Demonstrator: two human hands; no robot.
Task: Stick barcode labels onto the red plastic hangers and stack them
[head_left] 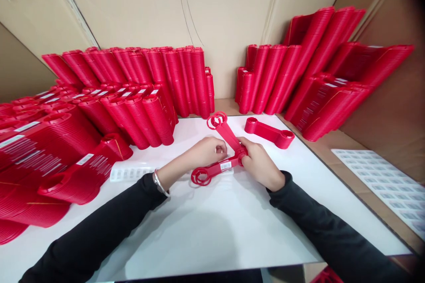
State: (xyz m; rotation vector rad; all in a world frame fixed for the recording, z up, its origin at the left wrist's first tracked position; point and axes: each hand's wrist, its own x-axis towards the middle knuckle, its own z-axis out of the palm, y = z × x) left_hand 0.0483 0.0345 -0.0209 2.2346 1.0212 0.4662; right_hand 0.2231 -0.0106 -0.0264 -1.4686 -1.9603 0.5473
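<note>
Near the middle of the white table, my right hand [260,162] grips several thin red plastic pieces at their joined ring ends. One red piece [229,136] points up and left, away from me. Another, a red piece with a white barcode label [214,170], reaches left and toward me, its ring end low over the table. My left hand [210,151] is between the two, with thumb and fingers curled together; whether something small is in them cannot be made out. A short red stack [268,133] lies just beyond my right hand.
Bundled red stacks [133,115] fill the left side, and more red stacks [318,70] stand at the back right. A label sheet [131,172] lies left of my left hand; label sheets [385,185] lie at right. Cardboard walls [229,9] enclose the white table [199,234].
</note>
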